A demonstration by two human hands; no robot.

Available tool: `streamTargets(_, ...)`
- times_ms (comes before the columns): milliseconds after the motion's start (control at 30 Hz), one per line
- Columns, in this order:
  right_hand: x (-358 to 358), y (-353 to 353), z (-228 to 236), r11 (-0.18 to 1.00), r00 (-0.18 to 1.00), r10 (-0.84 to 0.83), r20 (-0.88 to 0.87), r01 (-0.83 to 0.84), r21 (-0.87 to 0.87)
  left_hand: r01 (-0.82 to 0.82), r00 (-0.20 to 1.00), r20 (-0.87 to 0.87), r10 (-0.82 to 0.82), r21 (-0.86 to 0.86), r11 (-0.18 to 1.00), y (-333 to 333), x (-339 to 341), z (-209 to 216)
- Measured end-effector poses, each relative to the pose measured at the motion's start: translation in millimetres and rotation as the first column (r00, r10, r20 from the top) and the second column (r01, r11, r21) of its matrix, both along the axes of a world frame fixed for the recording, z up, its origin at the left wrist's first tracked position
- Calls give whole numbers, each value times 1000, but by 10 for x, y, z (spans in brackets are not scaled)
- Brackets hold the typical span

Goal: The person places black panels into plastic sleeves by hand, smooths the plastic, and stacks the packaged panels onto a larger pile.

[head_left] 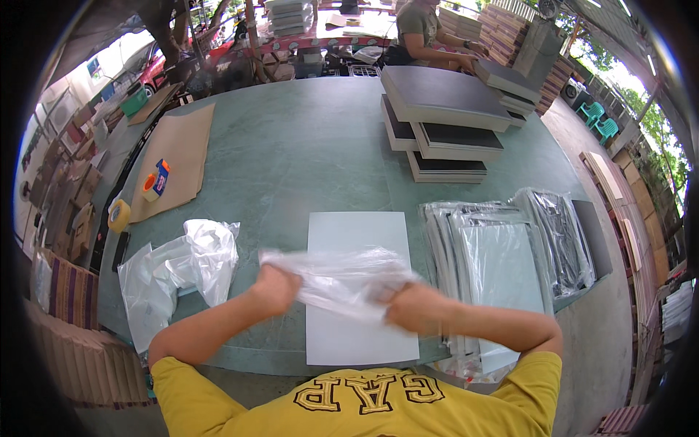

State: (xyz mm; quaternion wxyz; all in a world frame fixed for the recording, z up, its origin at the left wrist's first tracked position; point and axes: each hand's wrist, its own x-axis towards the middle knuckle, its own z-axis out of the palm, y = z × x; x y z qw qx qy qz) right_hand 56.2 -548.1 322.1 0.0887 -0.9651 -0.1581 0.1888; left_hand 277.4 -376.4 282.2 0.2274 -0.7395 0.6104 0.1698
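Here, the left hand (278, 288) and right hand (416, 309) each have their grip pinched on an end of the clear crinkled plastic film (342, 275), stretched above a white rectangular sheet (357, 342) on the smooth grey-green table (269, 160). Farther back, dark-topped flat boxes (444, 98) stand stacked; beyond the table, a person in an olive shirt (420, 33) stands near tan cardboard piles (504, 33).

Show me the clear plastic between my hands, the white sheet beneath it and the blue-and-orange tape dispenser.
Clear plastic (341, 278): head view, on its crumpled middle.
White sheet (360, 340): head view, on its bare lower part.
Tape dispenser (160, 178): head view, on its blue side.
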Motion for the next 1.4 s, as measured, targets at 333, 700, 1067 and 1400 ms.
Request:
streamTargets(333,80,-600,-765,966,940,-256,-227,242,-91,178,979,119,-167,-86,980,-142,-200,373)
streamTargets(700,435,-1527,-460,318,186,-946,265,688,653,-650,-247,-968,33,191,735,-278,470,-152)
streamTargets(1067,886,-1923,-1737,432,395,-901,179,783,447,-656,678,-732,60,-567,497,-1105,1280,-1399)
streamTargets(1400,685,-1958,-642,-538,492,-594,-636,345,769,-776,-494,-838,-229,307,550,-898,1498,-624)
